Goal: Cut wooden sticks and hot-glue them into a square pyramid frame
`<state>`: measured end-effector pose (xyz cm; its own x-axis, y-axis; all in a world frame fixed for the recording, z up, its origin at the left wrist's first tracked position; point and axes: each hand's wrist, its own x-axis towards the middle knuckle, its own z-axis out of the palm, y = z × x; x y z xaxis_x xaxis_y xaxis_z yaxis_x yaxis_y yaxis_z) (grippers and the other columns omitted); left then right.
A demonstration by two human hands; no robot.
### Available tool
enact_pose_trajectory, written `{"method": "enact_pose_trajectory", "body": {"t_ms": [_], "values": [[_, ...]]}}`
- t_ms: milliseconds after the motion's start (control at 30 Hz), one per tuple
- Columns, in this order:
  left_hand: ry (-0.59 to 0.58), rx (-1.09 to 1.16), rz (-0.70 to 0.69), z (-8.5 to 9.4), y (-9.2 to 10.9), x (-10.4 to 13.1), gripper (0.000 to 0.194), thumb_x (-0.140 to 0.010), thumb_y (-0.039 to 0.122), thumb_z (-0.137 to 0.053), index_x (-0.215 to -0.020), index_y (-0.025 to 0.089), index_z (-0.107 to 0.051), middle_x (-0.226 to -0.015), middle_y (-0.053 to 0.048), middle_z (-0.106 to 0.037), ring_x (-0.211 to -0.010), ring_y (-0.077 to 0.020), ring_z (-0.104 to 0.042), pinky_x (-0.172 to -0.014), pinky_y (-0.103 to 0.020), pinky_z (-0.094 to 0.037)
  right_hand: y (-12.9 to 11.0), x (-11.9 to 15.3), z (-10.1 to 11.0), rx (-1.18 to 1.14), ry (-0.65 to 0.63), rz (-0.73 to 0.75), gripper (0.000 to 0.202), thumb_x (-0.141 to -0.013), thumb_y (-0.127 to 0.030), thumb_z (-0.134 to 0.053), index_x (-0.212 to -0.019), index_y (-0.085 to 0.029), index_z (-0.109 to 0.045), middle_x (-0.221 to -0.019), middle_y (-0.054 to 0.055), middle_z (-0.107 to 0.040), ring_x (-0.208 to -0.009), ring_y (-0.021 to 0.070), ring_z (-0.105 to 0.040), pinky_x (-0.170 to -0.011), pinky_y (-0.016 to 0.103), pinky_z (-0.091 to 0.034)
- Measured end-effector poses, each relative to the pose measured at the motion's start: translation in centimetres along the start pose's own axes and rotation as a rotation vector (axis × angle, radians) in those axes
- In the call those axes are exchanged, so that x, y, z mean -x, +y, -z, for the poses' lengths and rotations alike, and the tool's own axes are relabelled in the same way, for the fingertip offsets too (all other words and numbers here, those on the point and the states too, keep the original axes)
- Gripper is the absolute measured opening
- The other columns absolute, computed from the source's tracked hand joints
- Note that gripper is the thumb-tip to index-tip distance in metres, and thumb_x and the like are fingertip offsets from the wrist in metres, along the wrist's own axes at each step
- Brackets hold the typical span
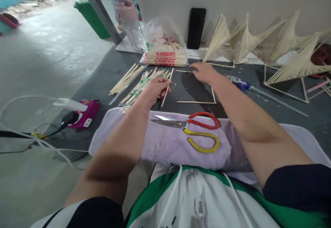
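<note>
My left hand (157, 89) is closed on a thin wooden chopstick (168, 87), which slants upward between thumb and fingers. To its right, several chopsticks form a three-sided frame (196, 102) lying on the dark table, its left side open. My right hand (203, 72) is at the far side of this frame, fingers bent down over the far chopstick (184, 71); its fingertips are partly hidden. Scissors (186, 123) with one red and one yellow handle lie on a lilac cloth (165, 148) nearer to me. A blue glue gun (242, 86) lies right of my right forearm.
Loose chopsticks (126, 78) and green-printed wrapped ones (139, 88) lie at left. Behind stand a bagged bundle (165, 58), a water bottle (130, 24) and a phone (197, 28). Fan-shaped stick models (248, 45) fill the back right. A magenta power socket (86, 114) with cables sits left.
</note>
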<state>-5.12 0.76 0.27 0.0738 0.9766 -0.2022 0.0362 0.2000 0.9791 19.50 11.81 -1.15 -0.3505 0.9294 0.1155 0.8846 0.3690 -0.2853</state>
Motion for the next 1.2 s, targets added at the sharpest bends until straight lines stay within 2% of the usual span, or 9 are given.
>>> {"method": "enact_pose_trajectory", "body": {"t_ms": [167,333,567,667,833,1033,1200], "values": [[0.012,-0.058,0.049,-0.4,0.1,0.0,0.011,-0.094,0.021,-0.074,-0.090,0.015,-0.066,-0.057,0.002,-0.066,-0.034,-0.0035,-0.040,-0.035,-0.015,-0.021,1.7,-1.2,-1.1,0.053,-0.124,0.061,0.055,-0.099,-0.025,-0.054,-0.153,-0.030,-0.066,-0.164,0.009,-0.059,-0.150,0.0406,-0.052,-0.120,0.069,-0.043],[0.027,-0.107,0.051,-0.3,-0.4,-0.2,0.009,-0.096,0.019,-0.070,-0.089,0.015,-0.065,-0.058,0.002,-0.067,-0.033,-0.0035,-0.038,-0.035,-0.016,-0.021,0.8,-1.0,-1.7,0.091,-0.159,0.111,0.057,-0.097,-0.022,-0.052,-0.152,-0.030,-0.066,-0.161,0.011,-0.062,-0.149,0.0418,-0.050,-0.118,0.071,-0.042],[0.041,-0.202,0.030,-0.2,-0.9,-0.6,0.013,-0.092,0.024,-0.074,-0.087,0.017,-0.064,-0.059,0.002,-0.068,-0.034,-0.0038,-0.038,-0.035,-0.017,-0.021,0.1,-0.7,-1.7,0.057,-0.202,0.104,0.050,-0.096,-0.024,-0.061,-0.145,-0.032,-0.070,-0.156,0.012,-0.065,-0.146,0.0459,-0.049,-0.114,0.075,-0.043],[0.053,-0.246,0.051,-0.5,-0.8,-1.0,0.011,-0.093,0.021,-0.069,-0.086,0.017,-0.062,-0.058,0.002,-0.067,-0.034,-0.0045,-0.037,-0.035,-0.018,-0.020,-0.3,-0.5,-1.3,0.096,-0.230,0.084,0.056,-0.096,-0.024,-0.061,-0.152,-0.031,-0.065,-0.157,0.014,-0.063,-0.144,0.0461,-0.050,-0.112,0.073,-0.047],[0.114,-0.347,0.111,-0.9,-0.1,-1.8,0.013,-0.094,0.017,-0.065,-0.083,0.018,-0.060,-0.058,0.002,-0.065,-0.036,-0.0054,-0.039,-0.038,-0.020,-0.021,-1.3,0.2,-0.8,0.185,-0.264,0.077,0.063,-0.100,-0.022,-0.053,-0.163,-0.026,-0.054,-0.168,0.016,-0.051,-0.149,0.0430,-0.048,-0.113,0.066,-0.049],[0.121,-0.458,0.136,-1.2,0.5,-3.8,0.015,-0.087,0.014,-0.066,-0.074,0.018,-0.059,-0.055,0.001,-0.063,-0.037,-0.0065,-0.037,-0.042,-0.024,-0.021,-1.5,0.4,-1.0,0.231,-0.245,0.083,0.058,-0.101,-0.022,-0.054,-0.158,-0.030,-0.059,-0.164,0.014,-0.056,-0.145,0.0411,-0.052,-0.111,0.063,-0.047],[0.116,-0.527,0.097,-1.3,0.4,-5.4,0.013,-0.085,0.013,-0.064,-0.074,0.018,-0.062,-0.054,0.001,-0.061,-0.039,-0.0080,-0.037,-0.048,-0.027,-0.023,-1.4,0.0,-1.2,0.268,-0.243,0.083,0.053,-0.102,-0.025,-0.054,-0.155,-0.029,-0.062,-0.159,0.015,-0.060,-0.141,0.0398,-0.055,-0.112,0.063,-0.042]]}}
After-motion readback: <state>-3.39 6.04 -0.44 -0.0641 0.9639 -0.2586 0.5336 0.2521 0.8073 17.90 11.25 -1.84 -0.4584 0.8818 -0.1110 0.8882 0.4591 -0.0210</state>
